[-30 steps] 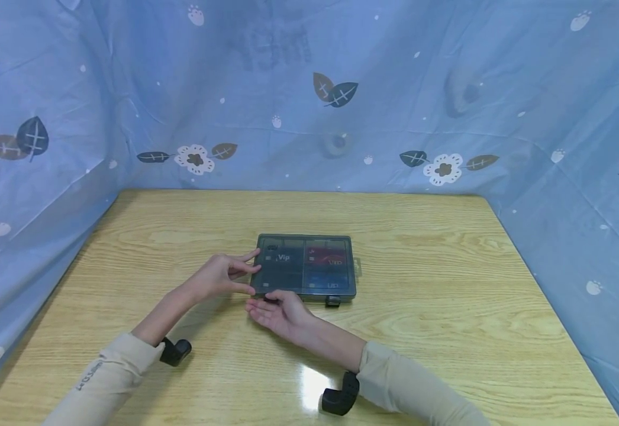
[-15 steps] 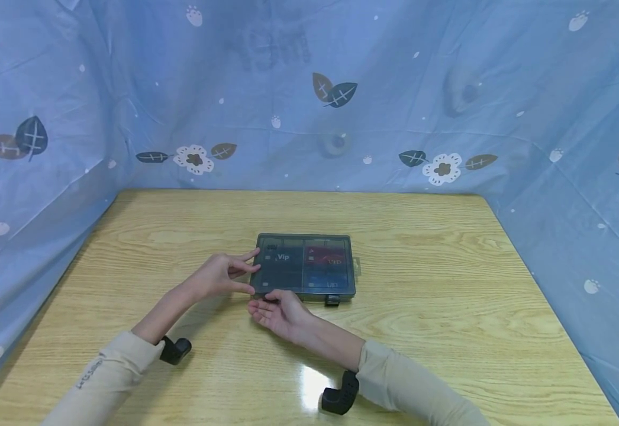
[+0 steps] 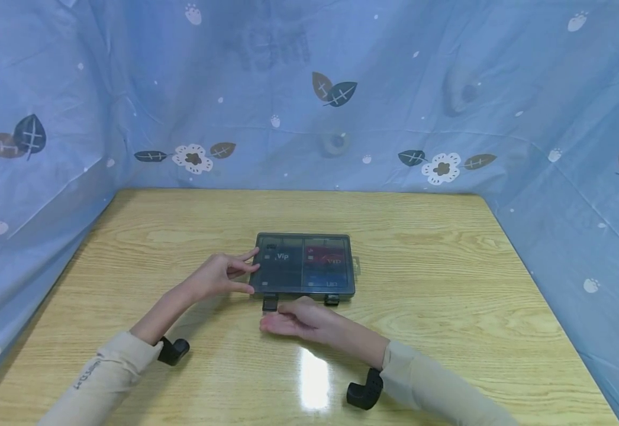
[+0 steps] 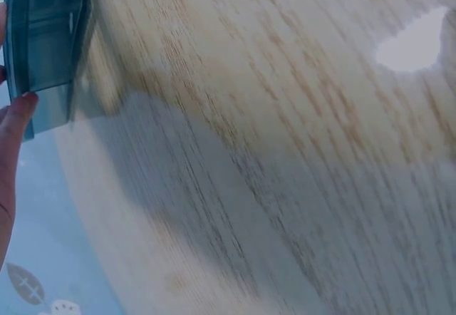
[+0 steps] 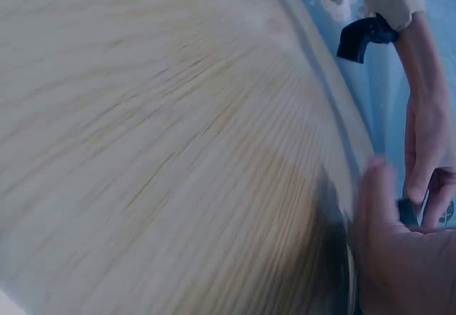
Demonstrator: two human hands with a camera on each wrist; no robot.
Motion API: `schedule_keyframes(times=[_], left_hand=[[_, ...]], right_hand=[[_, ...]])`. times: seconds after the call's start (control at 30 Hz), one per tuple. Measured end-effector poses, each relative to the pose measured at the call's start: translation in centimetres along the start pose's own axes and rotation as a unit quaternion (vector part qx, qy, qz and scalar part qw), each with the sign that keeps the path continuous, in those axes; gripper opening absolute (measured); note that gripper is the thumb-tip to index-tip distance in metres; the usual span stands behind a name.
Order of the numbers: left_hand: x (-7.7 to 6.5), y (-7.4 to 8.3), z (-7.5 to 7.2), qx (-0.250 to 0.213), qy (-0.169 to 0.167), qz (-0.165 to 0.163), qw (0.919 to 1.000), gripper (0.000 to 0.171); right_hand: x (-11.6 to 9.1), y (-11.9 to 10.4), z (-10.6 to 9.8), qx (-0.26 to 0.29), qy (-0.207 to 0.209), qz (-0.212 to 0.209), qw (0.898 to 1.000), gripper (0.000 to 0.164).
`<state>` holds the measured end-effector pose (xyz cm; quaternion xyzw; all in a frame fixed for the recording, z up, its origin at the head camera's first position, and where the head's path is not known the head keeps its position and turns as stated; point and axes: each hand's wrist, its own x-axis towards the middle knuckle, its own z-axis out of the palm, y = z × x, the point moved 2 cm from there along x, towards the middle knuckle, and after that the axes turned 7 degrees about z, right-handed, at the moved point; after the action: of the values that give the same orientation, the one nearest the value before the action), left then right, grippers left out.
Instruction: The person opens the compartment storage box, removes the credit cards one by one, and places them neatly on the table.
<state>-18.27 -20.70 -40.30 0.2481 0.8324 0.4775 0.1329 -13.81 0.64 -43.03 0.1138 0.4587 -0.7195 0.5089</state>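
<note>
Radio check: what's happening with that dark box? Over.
Left hand touching dark box, left side. Right hand beside left latch. Lid down; no obstruction seen.

On the table (image 3: 421, 284), a case (image 3: 302, 266). Inside, cards (image 3: 283, 271) left and right. Along its front, left latch (image 3: 270, 303) and right latch (image 3: 332, 300). Touching its left side, left hand (image 3: 221, 276); before it, right hand (image 3: 301, 319). Behind the table, curtain (image 3: 288, 148).
</note>
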Motion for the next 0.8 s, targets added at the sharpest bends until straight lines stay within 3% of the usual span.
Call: schedule_keyframes(times=[0.13,0.2,0.23,0.27,0.33,0.43,0.5,0.6,0.67,0.73,0.8], left_hand=[[-0.1,-0.2,0.1,-0.009,0.004,0.001,1.0,0.044],[-0.1,-0.3,0.2,-0.004,0.005,0.007,1.0,0.046],[-0.2,-0.4,0.2,0.002,0.004,0.012,0.9999,0.046],[-0.3,-0.5,0.2,0.011,0.004,0.019,0.9998,0.047],[-0.5,-0.7,0.3,0.03,0.004,0.034,0.999,0.048],[-0.8,-0.9,0.3,0.057,0.006,0.055,0.9969,0.049],[-0.9,-0.9,0.3,0.066,0.009,0.063,0.9958,0.049],[-1.0,-1.1,0.4,0.072,0.013,0.068,0.995,0.049],[-1.0,-1.3,0.5,0.07,0.016,0.072,0.9948,0.048],[-1.0,-1.4,0.5,0.072,0.021,0.077,0.9942,0.048],[-1.1,-1.5,0.5,0.074,0.027,0.084,0.9934,0.048]], right_hand=[[-1.4,0.0,-1.4,-0.12,0.017,-0.03,0.992,0.034],[-2.6,-0.1,-2.3,-0.196,0.013,-0.069,0.978,0.032],[-3.2,-0.2,-2.7,-0.247,0.013,-0.099,0.964,0.031],[-3.7,-0.4,-3.2,-0.302,0.013,-0.136,0.943,0.03],[-5.0,-0.7,-4.2,-0.398,0.025,-0.213,0.892,0.027],[-6.7,-1.5,-5.7,-0.503,0.054,-0.337,0.794,0.023],[-7.5,-2.1,-6.8,-0.534,0.068,-0.408,0.737,0.022],[-8.1,-2.9,-8.4,-0.574,0.097,-0.507,0.635,0.025],[-8.2,-3.4,-9.4,-0.592,0.119,-0.551,0.576,0.027],[-8.1,-3.9,-10.2,-0.606,0.134,-0.573,0.535,0.028],[-7.9,-4.3,-10.7,-0.619,0.141,-0.575,0.516,0.031]])
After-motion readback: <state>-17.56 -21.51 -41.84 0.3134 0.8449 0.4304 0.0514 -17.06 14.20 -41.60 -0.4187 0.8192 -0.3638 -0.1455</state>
